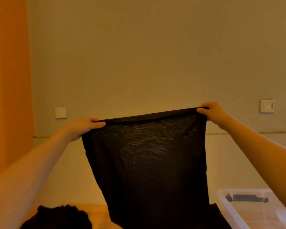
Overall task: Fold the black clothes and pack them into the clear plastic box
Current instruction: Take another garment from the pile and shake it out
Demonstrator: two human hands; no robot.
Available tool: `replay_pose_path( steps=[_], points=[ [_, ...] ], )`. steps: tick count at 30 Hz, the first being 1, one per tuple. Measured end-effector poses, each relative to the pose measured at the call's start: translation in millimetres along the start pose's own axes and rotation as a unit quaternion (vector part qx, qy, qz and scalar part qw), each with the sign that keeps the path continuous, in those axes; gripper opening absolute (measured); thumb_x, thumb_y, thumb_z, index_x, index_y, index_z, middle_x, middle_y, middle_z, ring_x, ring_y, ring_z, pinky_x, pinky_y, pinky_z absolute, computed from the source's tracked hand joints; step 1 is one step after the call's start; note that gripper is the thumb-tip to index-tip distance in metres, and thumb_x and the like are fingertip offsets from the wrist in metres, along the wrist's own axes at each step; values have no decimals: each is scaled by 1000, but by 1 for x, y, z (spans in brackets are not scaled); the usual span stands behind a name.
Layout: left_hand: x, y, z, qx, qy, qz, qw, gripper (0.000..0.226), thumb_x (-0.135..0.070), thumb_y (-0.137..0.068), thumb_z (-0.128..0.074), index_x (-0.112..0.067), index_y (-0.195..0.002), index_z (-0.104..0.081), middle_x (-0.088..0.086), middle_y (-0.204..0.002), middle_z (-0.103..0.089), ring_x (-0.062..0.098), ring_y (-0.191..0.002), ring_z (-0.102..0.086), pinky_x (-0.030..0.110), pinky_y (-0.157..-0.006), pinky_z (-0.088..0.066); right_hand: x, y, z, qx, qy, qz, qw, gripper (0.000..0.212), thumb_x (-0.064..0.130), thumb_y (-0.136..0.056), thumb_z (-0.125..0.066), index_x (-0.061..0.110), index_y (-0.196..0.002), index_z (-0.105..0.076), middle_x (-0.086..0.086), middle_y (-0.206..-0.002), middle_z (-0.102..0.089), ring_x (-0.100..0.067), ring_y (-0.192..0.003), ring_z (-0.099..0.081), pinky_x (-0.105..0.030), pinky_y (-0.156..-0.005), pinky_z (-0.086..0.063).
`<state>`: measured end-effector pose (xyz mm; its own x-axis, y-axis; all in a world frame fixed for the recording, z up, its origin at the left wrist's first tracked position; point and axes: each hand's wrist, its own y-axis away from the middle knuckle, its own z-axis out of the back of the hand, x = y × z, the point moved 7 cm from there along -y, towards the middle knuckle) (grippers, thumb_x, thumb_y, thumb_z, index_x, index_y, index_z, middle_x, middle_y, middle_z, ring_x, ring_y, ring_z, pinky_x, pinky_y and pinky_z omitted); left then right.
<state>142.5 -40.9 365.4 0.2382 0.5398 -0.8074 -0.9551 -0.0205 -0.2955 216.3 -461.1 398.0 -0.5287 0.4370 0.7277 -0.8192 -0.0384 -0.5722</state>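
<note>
You are holding a black garment (149, 162) up in front of you with both arms stretched out, its top hem pulled taut between your hands and sloping upward from left to right. Your left hand (82, 127) pinches the left end of the hem, thumb lying along the near side of the fabric and the fingers curled behind it, so the cloth is clamped between them. Your right hand (213, 114) grips the right end the same way, fingers folded over the edge and thumb pressed against it, sitting higher than the left. The cloth is thin enough near the top for light to come through, showing a wavy ribbed texture, and it hangs straight down, widening toward the bottom where it runs out of view at the lower edge. Below and to the left of it, a heap of black clothes (59, 218) lies on the wooden surface (97, 214), apart from the hanging piece as far as can be told. To the lower right stands the clear plastic box (234, 210), open at the top, with your right forearm crossing over its far corner; a dark elongated part (247, 199) shows through its far wall, too indistinct to name. Behind everything is a plain wall (155, 55) with a switch plate (61, 112) on the left and another wall plate (267, 105) on the right, and an orange curtain (8, 80) fills the left edge.
</note>
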Motion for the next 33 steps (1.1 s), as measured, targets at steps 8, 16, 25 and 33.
replay_pose_path(
  steps=[8,16,25,33],
  points=[
    [-27,-3,26,-23,-34,-5,999,36,-32,-96,-46,-3,-108,-64,10,-105,-66,23,-100,-62,31,-80,-43,20,-14,5,-9,88,18,996,18,10,-96,-46,2,-89,-60,-8,-76,-54,-26,-80,-51,-38,-75,-46],
    [-38,-3,35,-55,-103,0,993,32,-25,-102,-37,-9,-80,-55,7,-87,-56,18,-81,-54,28,-69,-39,42,-19,16,-66,102,71,990,19,10,-95,-47,1,-93,-64,-12,-85,-57,-25,-79,-51,-35,-71,-41],
    [-78,0,49,-86,-309,-104,941,26,-14,-97,-48,-7,-75,-61,2,-67,-52,12,-61,-46,15,-53,-33,45,-21,37,-98,138,81,982,16,12,-92,-54,1,-92,-67,-11,-85,-59,-23,-78,-51,-31,-70,-38],
    [-70,-4,58,-121,-333,-123,927,14,-7,-91,-57,-10,-87,-70,0,-77,-64,15,-74,-56,21,-63,-40,48,-23,48,-105,124,57,985,15,7,-88,-60,-4,-93,-68,-15,-85,-61,-34,-83,-57,-47,-82,-51]
  ],
)
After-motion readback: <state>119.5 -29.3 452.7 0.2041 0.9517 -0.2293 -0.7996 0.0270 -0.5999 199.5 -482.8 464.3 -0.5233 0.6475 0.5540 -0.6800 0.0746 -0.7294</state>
